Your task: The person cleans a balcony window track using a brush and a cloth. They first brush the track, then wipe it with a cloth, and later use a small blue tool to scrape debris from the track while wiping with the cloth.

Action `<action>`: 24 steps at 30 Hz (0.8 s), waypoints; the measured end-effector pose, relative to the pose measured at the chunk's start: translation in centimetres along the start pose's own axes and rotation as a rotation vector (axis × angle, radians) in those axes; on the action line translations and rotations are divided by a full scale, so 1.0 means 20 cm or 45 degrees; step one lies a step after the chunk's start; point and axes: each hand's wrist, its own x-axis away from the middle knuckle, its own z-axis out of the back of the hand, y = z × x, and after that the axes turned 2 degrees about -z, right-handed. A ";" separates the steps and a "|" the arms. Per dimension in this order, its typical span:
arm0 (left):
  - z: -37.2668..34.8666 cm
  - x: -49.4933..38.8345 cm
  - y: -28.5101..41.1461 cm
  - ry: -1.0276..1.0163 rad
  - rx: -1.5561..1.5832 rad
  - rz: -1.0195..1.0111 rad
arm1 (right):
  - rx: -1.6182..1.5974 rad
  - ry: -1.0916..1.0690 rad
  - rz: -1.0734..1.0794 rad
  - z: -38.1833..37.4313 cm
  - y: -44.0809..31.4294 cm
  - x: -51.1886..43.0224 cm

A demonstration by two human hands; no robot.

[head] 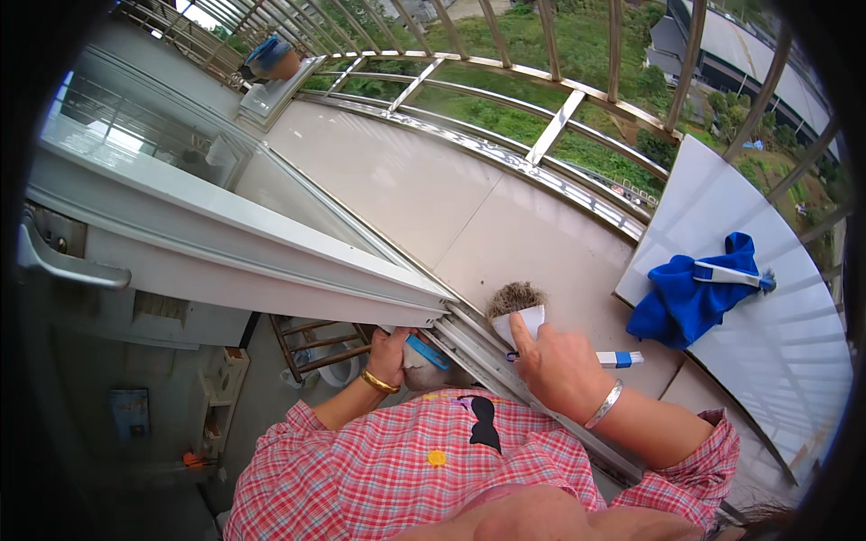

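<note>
My right hand [558,368] is beside the door track, with its index finger pressed along a white piece [517,324]. A clump of coarse brown fibres [517,297] sticks out from the far end of this piece. A small blue-and-white brush [619,359] with pale bristles shows on both sides of my right hand; whether the hand grips it is hidden. My left hand [389,357] is below the end of the white door, its fingers against a blue plastic tool [426,351]. Part of that tool is covered.
The white door [237,250], with a lever handle [71,260], stands at left. A white board [764,379] at right bears a blue cloth [690,297] and another brush [727,273]. Metal railings [541,135] border the tiled floor [406,182]. A wooden rack [321,345] stands behind the door.
</note>
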 end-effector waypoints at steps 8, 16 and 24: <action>0.04 -0.01 0.00 -0.098 -0.101 -0.124 | -0.097 -0.119 -0.010 0.02 0.03 -0.02; 0.03 0.01 0.00 0.091 -0.045 0.032 | -0.043 -0.158 0.039 0.01 0.06 -0.03; 0.05 0.00 -0.02 0.028 -0.134 -0.043 | -0.055 -0.186 0.023 0.03 0.05 -0.03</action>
